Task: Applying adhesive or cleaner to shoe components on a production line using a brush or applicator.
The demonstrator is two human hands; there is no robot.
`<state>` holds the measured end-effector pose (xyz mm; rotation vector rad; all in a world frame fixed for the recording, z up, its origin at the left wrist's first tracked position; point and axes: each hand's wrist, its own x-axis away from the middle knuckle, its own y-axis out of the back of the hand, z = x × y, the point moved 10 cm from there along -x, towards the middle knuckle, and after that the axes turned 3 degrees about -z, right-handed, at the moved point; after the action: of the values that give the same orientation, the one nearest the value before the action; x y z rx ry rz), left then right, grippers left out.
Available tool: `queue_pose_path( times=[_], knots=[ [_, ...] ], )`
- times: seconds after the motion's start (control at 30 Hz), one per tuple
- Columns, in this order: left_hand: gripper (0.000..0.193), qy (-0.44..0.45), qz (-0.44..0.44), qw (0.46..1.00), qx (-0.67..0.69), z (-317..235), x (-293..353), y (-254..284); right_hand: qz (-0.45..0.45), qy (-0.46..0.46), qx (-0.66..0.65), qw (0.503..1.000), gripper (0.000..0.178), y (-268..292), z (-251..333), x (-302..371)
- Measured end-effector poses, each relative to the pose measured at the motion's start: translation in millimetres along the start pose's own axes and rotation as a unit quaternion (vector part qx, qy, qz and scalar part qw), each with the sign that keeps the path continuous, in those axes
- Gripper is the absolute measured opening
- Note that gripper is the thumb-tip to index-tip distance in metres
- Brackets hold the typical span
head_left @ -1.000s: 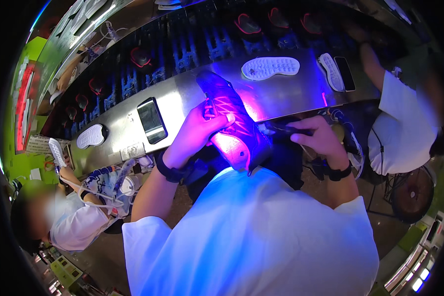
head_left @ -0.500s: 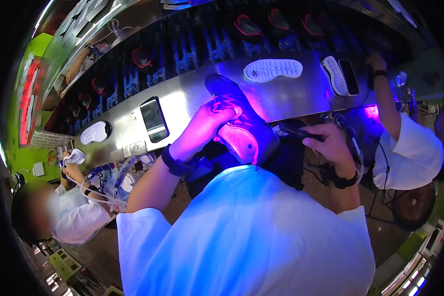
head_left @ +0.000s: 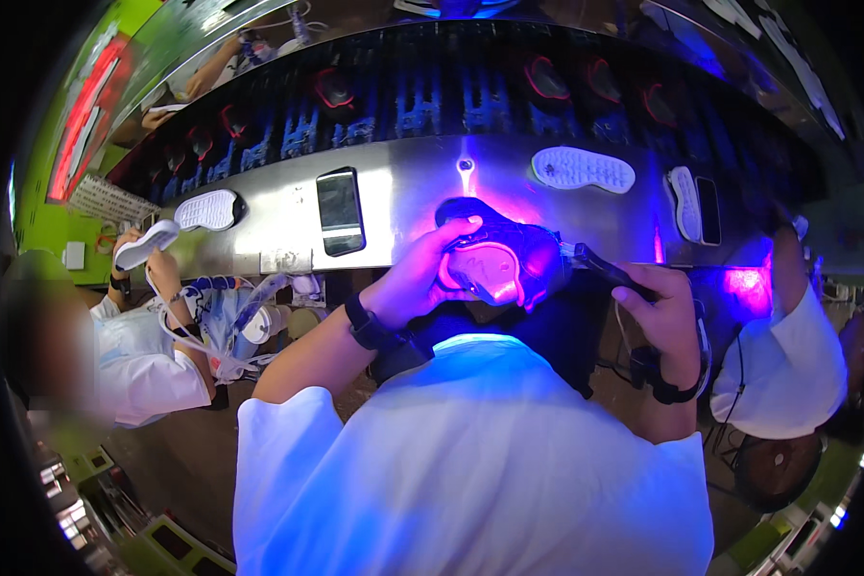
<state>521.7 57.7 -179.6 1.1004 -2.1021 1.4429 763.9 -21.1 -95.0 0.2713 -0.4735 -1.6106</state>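
Shoe under violet lamp, both hands busy at frame centre.

Left hand [head_left: 415, 280] clasps the dark shoe [head_left: 497, 261] by its side, just below the steel bench [head_left: 403, 197]; right hand [head_left: 660, 312] is clenched round a dark lamp handle [head_left: 610, 274] aimed at it. Risk: a one-sided grip could let the shoe roll, shifting the lit patch off target. Glare hides the shoe's surface, probably its opening faces up. Phone [head_left: 340, 211] and white sole [head_left: 583, 169] lie on the bench beyond.

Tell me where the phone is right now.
The phone lies flat on the steel counter, left of centre in the head view, up-left of the left hand.
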Motion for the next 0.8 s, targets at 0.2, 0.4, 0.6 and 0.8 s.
queue_pose_path(
  times=[0.2, 0.4, 0.6, 0.8],
  knots=[
    [0.056, 0.106, 0.132, 0.962, 0.214, 17, 22, -17, 0.018, 0.053, 0.076, 0.996, 0.038, -5, 41, -25],
    [0.070, 0.185, 0.167, 0.899, 0.359, 35, 23, -7, 0.004, 0.122, 0.128, 0.984, 0.037, -13, 67, -46],
    [0.090, 0.278, 0.202, 0.831, 0.437, 53, 31, -17, 0.016, 0.139, 0.075, 0.987, 0.037, -27, 52, -53],
    [0.118, 0.318, 0.233, 0.789, 0.471, 65, 28, -27, -0.054, 0.168, -0.004, 0.984, 0.036, -37, 26, -46]
  ],
)
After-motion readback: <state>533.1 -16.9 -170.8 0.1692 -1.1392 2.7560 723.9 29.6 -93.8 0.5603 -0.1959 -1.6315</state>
